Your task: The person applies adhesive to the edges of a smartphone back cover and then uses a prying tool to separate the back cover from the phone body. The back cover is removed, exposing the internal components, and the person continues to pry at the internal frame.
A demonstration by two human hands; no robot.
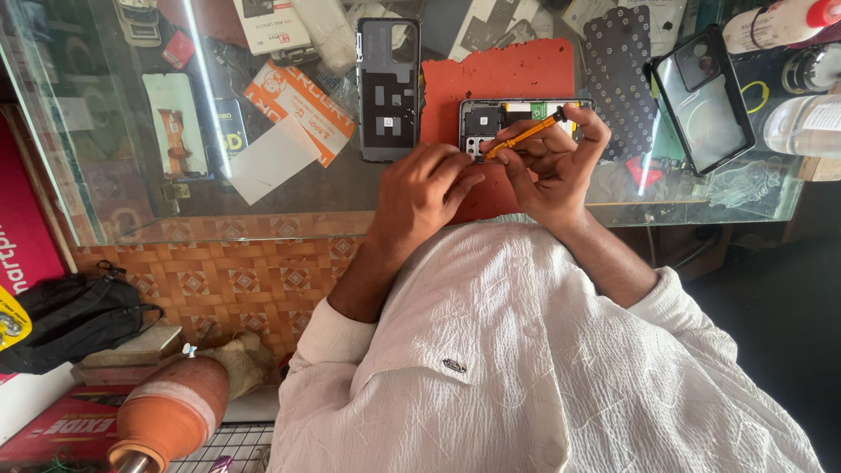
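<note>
Head camera looks straight down over a white-shirted chest onto a glass desk (289, 188) crowded with phone parts. Near the middle, the right hand (554, 162) pinches a slim orange screwdriver (524, 136) between thumb and fingers, the index finger curled over its dark cap; the tool slants from about 2 o'clock down to 8 o'clock, its tip meeting the opened phone (512, 118) at the lower left corner. That phone lies back-off on a red mat (499, 74), its circuit boards showing, partly hidden by both hands. The left hand (422, 188) sits at 9 o'clock of the right one, fingers bent and closed down against the phone's near edge, just beside the screwdriver tip; whether it grips anything small I cannot tell.

At 10 o'clock from the hands, a grey phone back cover (388, 88) lies flat, touching the mat's left edge. Further toward 9 o'clock rest an orange-and-white packet (302, 109) and a white sheet (272, 158). Out at 2 o'clock lies a clear phone case (705, 101) with a dark rim, and beyond it at 3 o'clock a clear bottle (802, 123). Down at 8 o'clock, on the floor side, sits a black bag (74, 320).
</note>
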